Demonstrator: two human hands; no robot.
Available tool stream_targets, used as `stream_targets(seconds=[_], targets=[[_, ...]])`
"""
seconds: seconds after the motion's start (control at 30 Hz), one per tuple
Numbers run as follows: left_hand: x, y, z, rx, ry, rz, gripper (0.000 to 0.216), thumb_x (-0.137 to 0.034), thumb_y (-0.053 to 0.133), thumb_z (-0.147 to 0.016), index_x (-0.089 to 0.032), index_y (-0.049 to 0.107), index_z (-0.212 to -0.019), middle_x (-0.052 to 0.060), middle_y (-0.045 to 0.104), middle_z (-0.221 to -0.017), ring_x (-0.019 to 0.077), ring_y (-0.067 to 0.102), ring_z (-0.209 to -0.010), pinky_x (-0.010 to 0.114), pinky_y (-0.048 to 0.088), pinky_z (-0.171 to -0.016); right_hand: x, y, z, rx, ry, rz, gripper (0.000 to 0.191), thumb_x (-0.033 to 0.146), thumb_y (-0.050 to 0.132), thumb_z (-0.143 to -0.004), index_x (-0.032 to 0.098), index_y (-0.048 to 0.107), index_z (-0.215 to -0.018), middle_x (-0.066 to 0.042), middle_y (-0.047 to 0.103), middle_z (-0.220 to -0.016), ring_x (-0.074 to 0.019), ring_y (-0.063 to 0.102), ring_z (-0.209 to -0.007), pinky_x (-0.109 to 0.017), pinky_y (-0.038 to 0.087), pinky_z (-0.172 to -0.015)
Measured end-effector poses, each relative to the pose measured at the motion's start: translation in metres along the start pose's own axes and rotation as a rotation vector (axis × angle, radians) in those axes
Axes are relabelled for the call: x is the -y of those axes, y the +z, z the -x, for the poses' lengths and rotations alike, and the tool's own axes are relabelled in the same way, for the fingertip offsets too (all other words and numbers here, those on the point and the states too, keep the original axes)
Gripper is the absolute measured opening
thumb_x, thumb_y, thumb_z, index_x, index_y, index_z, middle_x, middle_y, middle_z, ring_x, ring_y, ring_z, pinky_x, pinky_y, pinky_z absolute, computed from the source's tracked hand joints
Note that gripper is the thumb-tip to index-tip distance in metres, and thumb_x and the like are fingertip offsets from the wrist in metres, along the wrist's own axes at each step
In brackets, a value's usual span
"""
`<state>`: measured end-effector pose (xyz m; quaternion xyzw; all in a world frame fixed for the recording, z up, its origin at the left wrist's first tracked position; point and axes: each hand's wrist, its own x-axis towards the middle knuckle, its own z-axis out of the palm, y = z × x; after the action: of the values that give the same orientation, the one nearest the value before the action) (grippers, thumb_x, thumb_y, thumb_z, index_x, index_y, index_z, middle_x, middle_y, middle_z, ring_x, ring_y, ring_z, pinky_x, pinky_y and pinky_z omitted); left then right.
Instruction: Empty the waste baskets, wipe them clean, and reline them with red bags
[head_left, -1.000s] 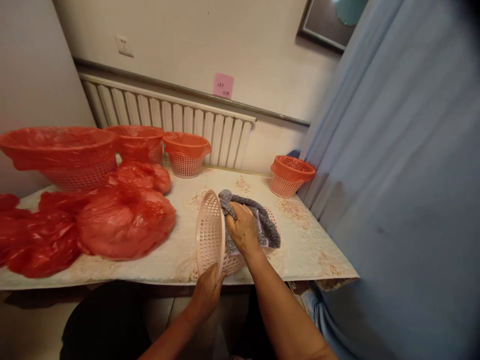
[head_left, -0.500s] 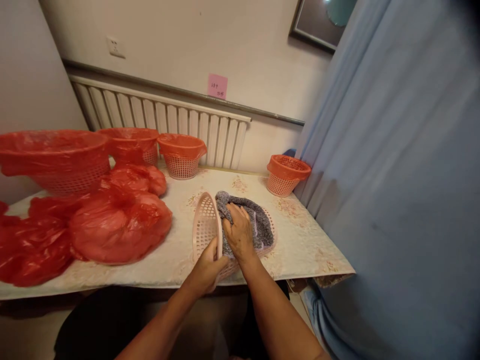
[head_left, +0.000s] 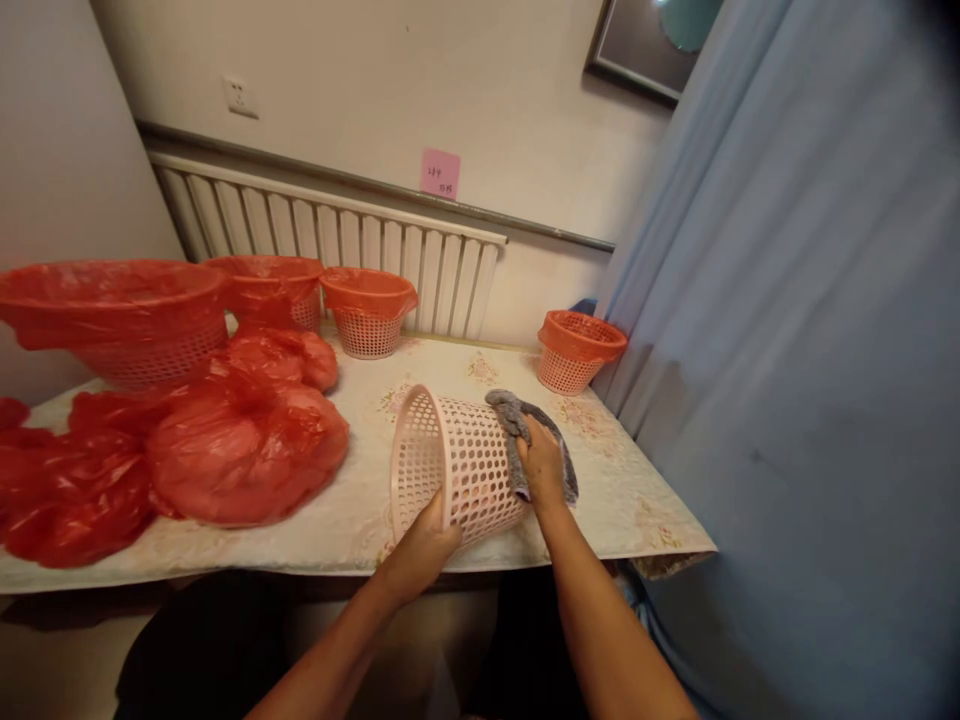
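A pale pink perforated plastic basket (head_left: 476, 465) lies on its side on the table, its mouth facing left. My left hand (head_left: 424, 540) is closed on the near part of its rim, thumb on the outside. In my right hand (head_left: 541, 462) is a bunched grey cloth (head_left: 517, 415), pressed against the outer side near the basket's base. Part of the cloth hangs past the base on the right, and my fingers hide some of it.
On the left are filled red plastic bags (head_left: 247, 455). Behind them stand red-lined baskets, among them a large one (head_left: 150, 350) and a small one (head_left: 367, 330). Another red-lined basket (head_left: 570, 365) is at the back right, by the blue curtain (head_left: 787, 350). A flowered cloth covers the table (head_left: 622, 490).
My right hand has slid the grey cloth rightward along the basket, from near the rim to the base end, uncovering the basket's side. My left hand keeps its hold on the rim.
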<state>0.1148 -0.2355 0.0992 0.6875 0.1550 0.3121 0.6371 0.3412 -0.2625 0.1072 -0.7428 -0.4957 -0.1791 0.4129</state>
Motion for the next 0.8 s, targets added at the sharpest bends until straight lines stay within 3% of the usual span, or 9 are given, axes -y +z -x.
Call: stream_targets(seconds=[0.13,0.27,0.4,0.57,0.67,0.8], targets=[[0.003,-0.001,0.003,0.046,0.001,-0.005,0.059,-0.008,0.043,-0.073,-0.014,0.049,-0.131,0.008,0.061,-0.13,0.0212,0.055,-0.12,0.041,0.038,-0.11,-0.036,-0.005,0.012,-0.115,0.186,-0.007,0.04,0.024,0.039,-0.085,0.016,0.061,-0.118,-0.011,0.065,-0.116,-0.0236,0.059,-0.107,-0.042,0.044,-0.096],[0.005,-0.007,0.003,0.105,-0.018,0.02,0.057,-0.01,0.047,-0.074,-0.014,0.051,-0.131,0.009,0.061,-0.13,0.0219,0.056,-0.12,0.042,0.039,-0.109,-0.034,0.001,0.037,-0.253,0.209,-0.02,0.044,0.025,0.038,-0.087,0.013,0.057,-0.125,-0.015,0.06,-0.126,-0.0251,0.054,-0.117,-0.044,0.042,-0.1],[0.0,-0.01,-0.001,0.163,-0.014,0.058,0.051,-0.015,0.052,-0.077,-0.014,0.054,-0.129,0.009,0.06,-0.131,0.0228,0.055,-0.119,0.043,0.037,-0.11,0.001,0.013,0.067,-0.278,0.13,-0.035,0.046,0.021,0.039,-0.088,0.013,0.051,-0.131,-0.016,0.055,-0.133,-0.0261,0.047,-0.127,-0.051,0.037,-0.105],[-0.001,-0.014,-0.004,0.17,-0.043,0.037,0.054,-0.013,0.053,-0.072,-0.012,0.055,-0.126,0.009,0.065,-0.121,0.0247,0.055,-0.116,0.043,0.04,-0.107,0.07,0.017,0.09,-0.177,-0.097,-0.096,0.05,0.011,0.038,-0.084,0.014,0.047,-0.134,-0.013,0.052,-0.137,-0.0232,0.039,-0.135,-0.055,0.03,-0.111],[0.003,-0.018,-0.002,0.177,-0.052,-0.017,0.054,-0.011,0.05,-0.069,-0.012,0.057,-0.122,0.008,0.067,-0.116,0.0247,0.056,-0.112,0.043,0.04,-0.105,0.099,0.013,0.086,-0.103,-0.208,-0.152,0.054,0.007,0.038,-0.08,0.015,0.049,-0.132,-0.01,0.055,-0.134,-0.0221,0.038,-0.136,-0.054,0.028,-0.113],[0.013,-0.021,0.002,0.148,-0.018,-0.126,0.053,-0.008,0.044,-0.065,-0.012,0.06,-0.116,0.006,0.066,-0.116,0.0234,0.055,-0.111,0.041,0.036,-0.109,0.115,0.007,0.061,-0.039,-0.262,-0.187,0.053,0.006,0.039,-0.078,0.014,0.052,-0.128,-0.009,0.057,-0.133,-0.0207,0.041,-0.133,-0.051,0.026,-0.115]])
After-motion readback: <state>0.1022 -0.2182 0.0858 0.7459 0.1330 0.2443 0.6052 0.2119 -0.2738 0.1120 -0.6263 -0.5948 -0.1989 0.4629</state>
